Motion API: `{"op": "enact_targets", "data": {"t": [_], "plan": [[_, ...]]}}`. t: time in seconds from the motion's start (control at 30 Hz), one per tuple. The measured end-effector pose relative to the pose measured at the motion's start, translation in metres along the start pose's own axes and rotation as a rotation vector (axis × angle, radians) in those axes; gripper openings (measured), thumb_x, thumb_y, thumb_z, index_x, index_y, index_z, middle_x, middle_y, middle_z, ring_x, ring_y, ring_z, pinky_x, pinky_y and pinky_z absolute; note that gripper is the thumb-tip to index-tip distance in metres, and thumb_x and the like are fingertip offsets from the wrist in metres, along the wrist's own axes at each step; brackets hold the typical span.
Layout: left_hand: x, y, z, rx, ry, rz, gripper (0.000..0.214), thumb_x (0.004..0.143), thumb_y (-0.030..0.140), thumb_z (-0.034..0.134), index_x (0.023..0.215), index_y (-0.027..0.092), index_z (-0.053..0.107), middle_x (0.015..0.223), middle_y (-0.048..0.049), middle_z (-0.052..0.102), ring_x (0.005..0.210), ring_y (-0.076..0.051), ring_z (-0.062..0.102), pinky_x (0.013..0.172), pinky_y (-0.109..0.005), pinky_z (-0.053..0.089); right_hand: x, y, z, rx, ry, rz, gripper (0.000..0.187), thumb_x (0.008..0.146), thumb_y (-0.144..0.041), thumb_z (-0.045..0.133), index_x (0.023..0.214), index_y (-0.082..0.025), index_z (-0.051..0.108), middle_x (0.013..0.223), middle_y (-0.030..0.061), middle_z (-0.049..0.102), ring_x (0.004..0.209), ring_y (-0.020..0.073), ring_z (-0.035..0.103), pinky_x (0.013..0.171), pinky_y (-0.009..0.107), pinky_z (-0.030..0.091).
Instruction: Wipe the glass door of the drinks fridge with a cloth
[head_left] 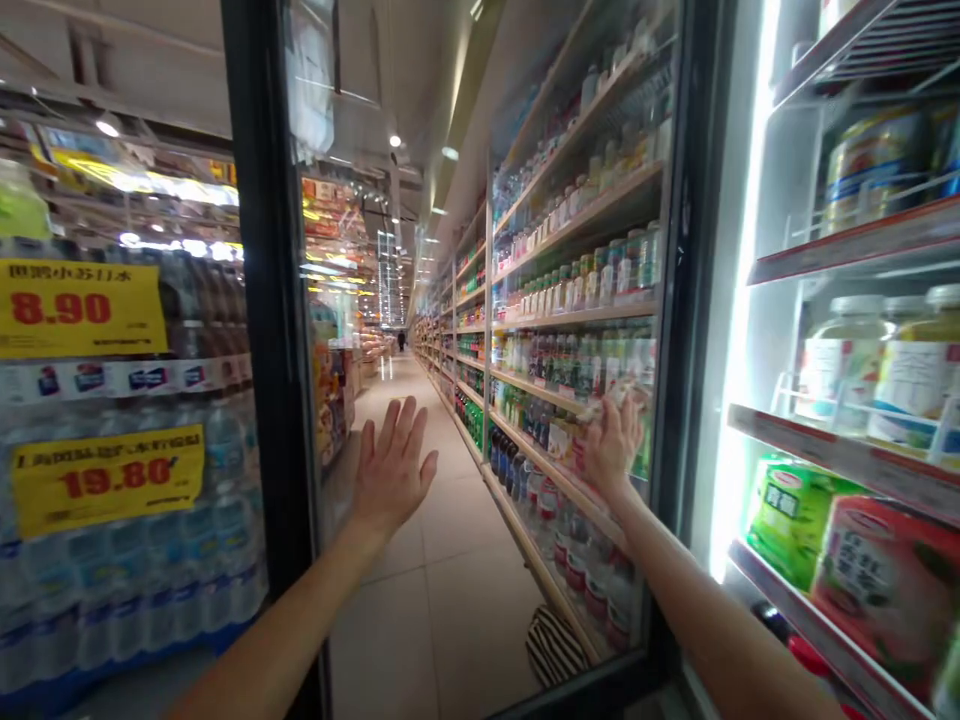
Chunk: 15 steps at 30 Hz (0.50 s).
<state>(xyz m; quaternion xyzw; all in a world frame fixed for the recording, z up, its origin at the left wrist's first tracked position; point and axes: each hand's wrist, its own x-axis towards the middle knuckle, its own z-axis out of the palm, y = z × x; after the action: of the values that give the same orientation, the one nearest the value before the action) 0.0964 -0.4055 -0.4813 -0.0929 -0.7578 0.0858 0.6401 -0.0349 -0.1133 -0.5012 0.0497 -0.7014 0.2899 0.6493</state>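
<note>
A glass cooler door in a dark frame stands swung open in front of me. Fingers stretched upward, my left hand lies flat over the middle of the glass, palm toward it. On the right part of the pane, my right hand has its fingers closed on a crumpled pale cloth, which appears pressed to the glass. The cloth is blurred and partly hidden by the fingers.
Right of the door, lit cooler shelves carry bottles, cans and packs, including a red pack. Shrink-wrapped bottles with yellow price signs are stacked at left. A long shelved aisle and a striped item show in the glass.
</note>
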Motion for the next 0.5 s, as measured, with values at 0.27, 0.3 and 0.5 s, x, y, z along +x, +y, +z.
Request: {"op": "enact_targets", "data": {"t": [0.27,0.3,0.5], "plan": [[0.0,-0.001,-0.001,0.011,0.0,0.012,0.066,0.087,0.032,0.049,0.145,0.019,0.021,0.143,-0.012,0.038,0.137,-0.023,0.025,0.114,-0.045,0.012,-0.021,-0.016,-0.002,0.08,-0.125,-0.382,0.031,0.086,-0.028,0.045,0.111,-0.026,0.062,0.136,0.0071,0.049,0.131,0.0231,0.037,0.109,0.051,0.022],[0.0,-0.001,-0.001,0.014,0.008,0.014,0.065,0.087,0.032,0.049,0.145,0.019,0.021,0.142,-0.0121,0.038,0.137,-0.023,0.024,0.114,-0.044,0.011,-0.015,-0.004,-0.001,0.048,-0.055,-0.237,0.033,0.087,-0.029,0.041,0.113,-0.023,0.061,0.136,0.0104,0.049,0.13,0.025,0.039,0.107,0.053,0.025],[-0.001,-0.001,0.001,0.008,0.006,0.013,0.064,0.087,0.03,0.048,0.144,0.018,0.023,0.143,-0.0125,0.037,0.138,-0.023,0.022,0.114,-0.045,0.011,-0.032,-0.035,0.001,0.104,-0.041,-0.226,0.036,0.088,-0.028,0.04,0.12,-0.019,0.056,0.141,0.015,0.041,0.136,0.0276,0.03,0.104,0.054,0.028]]}}
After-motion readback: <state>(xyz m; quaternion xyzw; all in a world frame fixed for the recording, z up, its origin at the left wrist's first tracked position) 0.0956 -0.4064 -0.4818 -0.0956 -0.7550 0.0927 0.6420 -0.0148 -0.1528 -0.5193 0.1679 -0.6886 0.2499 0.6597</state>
